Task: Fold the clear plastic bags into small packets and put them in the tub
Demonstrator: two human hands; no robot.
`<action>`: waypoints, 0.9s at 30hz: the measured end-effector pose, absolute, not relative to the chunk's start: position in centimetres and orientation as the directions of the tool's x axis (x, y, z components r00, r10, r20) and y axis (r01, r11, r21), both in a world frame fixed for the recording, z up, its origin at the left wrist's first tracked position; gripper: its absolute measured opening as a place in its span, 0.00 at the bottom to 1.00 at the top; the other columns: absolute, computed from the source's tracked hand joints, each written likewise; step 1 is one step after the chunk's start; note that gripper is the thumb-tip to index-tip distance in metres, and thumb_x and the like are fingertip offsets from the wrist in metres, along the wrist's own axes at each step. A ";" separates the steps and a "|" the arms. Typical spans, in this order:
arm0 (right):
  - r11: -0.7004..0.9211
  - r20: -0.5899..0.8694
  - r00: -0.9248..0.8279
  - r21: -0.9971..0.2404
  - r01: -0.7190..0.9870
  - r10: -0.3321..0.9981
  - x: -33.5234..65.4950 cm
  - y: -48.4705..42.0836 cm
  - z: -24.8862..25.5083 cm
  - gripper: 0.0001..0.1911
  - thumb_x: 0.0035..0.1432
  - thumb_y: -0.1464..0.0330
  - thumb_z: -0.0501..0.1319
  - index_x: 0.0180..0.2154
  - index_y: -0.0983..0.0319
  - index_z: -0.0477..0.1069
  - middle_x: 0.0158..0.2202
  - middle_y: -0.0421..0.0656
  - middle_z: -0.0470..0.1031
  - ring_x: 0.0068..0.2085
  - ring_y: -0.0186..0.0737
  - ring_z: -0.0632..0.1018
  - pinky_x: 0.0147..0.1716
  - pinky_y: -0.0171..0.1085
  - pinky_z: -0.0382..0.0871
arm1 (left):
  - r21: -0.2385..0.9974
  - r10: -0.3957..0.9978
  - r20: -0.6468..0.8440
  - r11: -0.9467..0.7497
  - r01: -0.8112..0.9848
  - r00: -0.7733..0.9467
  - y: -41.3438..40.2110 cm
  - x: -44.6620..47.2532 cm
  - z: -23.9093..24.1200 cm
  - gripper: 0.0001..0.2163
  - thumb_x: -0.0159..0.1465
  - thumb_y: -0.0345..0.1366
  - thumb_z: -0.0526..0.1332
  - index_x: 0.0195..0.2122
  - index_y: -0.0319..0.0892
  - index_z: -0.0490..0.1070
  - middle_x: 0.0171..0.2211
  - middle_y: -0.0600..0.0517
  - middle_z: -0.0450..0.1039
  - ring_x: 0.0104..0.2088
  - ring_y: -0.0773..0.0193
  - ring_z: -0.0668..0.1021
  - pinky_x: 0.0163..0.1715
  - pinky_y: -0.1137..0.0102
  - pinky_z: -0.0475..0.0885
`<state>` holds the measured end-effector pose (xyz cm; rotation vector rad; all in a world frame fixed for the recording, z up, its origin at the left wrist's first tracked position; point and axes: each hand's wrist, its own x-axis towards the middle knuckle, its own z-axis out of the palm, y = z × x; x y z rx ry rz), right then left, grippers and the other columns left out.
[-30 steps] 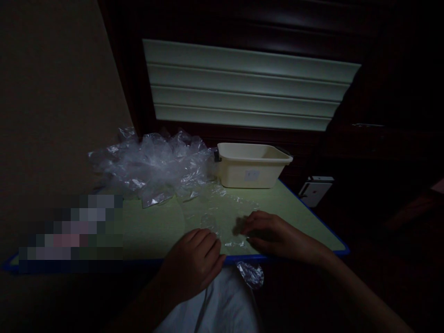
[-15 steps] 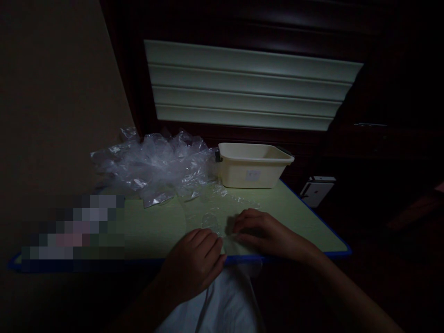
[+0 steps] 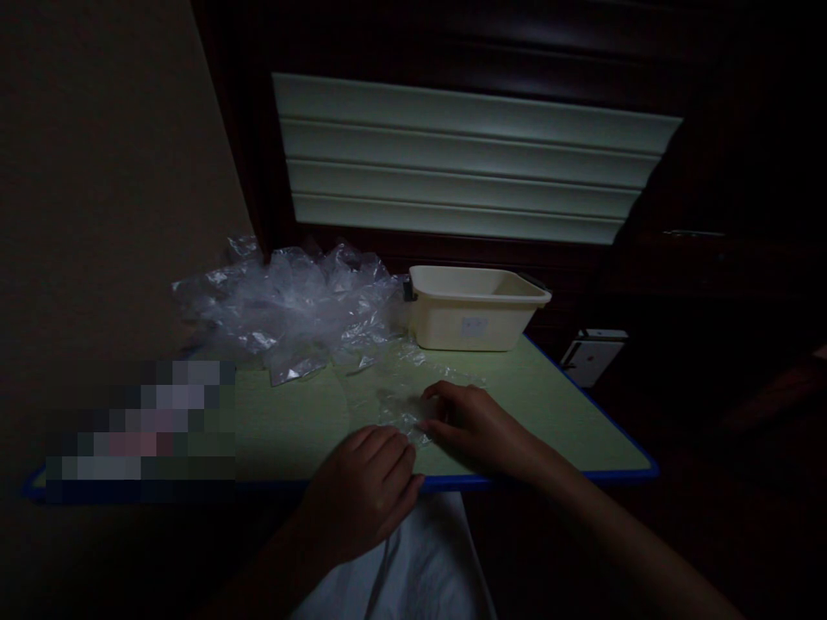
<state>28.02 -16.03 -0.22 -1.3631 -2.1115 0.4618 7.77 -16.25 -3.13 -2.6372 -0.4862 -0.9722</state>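
1. The scene is dim; a pale green table (image 3: pixel 290 430) with a blue edge lies in front of the person.
2. The left hand (image 3: pixel 362 495) rests at the near edge of the table, fingers curled loosely downward with the knuckles up. Its fingertips sit just beside the near end of a small clear plastic bag (image 3: pixel 404 412); in this light I cannot tell whether they pinch it or only touch it.
3. The right hand (image 3: pixel 478 426) lies flat-ish on the table to the right of the left hand, fingers pointing left and pressed onto the same plastic bag. Whether the thumb and fingers pinch the film cannot be told.
4. The plastic bag lies flat and crinkled on the table between the two hands, near the front edge.
5. A heap of crumpled clear plastic (image 3: pixel 290 306) sits at the back left of the table.
6. A cream tub (image 3: pixel 475 310) stands at the back of the table, just to the right of the heap.
7. White cloth (image 3: pixel 419 568) shows below the table edge, by the person's lap.
8. A slatted pale panel (image 3: pixel 465 155) hangs behind the table.
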 end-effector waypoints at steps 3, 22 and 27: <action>0.415 0.296 -0.297 -0.529 0.740 0.908 27.9 -15.8 -0.5 0.17 0.55 0.69 0.66 0.47 0.64 0.69 0.28 0.42 0.76 0.27 0.38 0.76 0.26 0.33 0.65 | -0.149 0.212 0.663 -0.902 0.405 0.717 -16.3 7.8 -3.2 0.15 0.71 0.31 0.47 0.37 0.31 0.72 0.33 0.43 0.74 0.35 0.53 0.76 0.36 0.59 0.76; 0.664 0.359 -0.560 -0.344 0.664 0.747 27.5 -15.8 -0.5 0.17 0.55 0.84 0.58 0.44 0.66 0.75 0.39 0.49 0.75 0.41 0.42 0.74 0.42 0.40 0.68 | -0.146 0.218 0.675 -0.897 0.418 0.705 -16.3 7.9 -3.2 0.15 0.70 0.32 0.47 0.37 0.32 0.72 0.34 0.41 0.75 0.37 0.53 0.76 0.38 0.58 0.76; 0.665 0.358 -0.560 -0.367 0.651 0.747 27.5 -15.9 -0.4 0.20 0.51 0.86 0.56 0.43 0.65 0.74 0.39 0.47 0.75 0.40 0.42 0.73 0.42 0.41 0.68 | -0.145 0.202 0.689 -0.902 0.406 0.695 -16.3 7.8 -3.0 0.15 0.70 0.32 0.47 0.40 0.31 0.72 0.37 0.41 0.75 0.39 0.53 0.76 0.40 0.58 0.75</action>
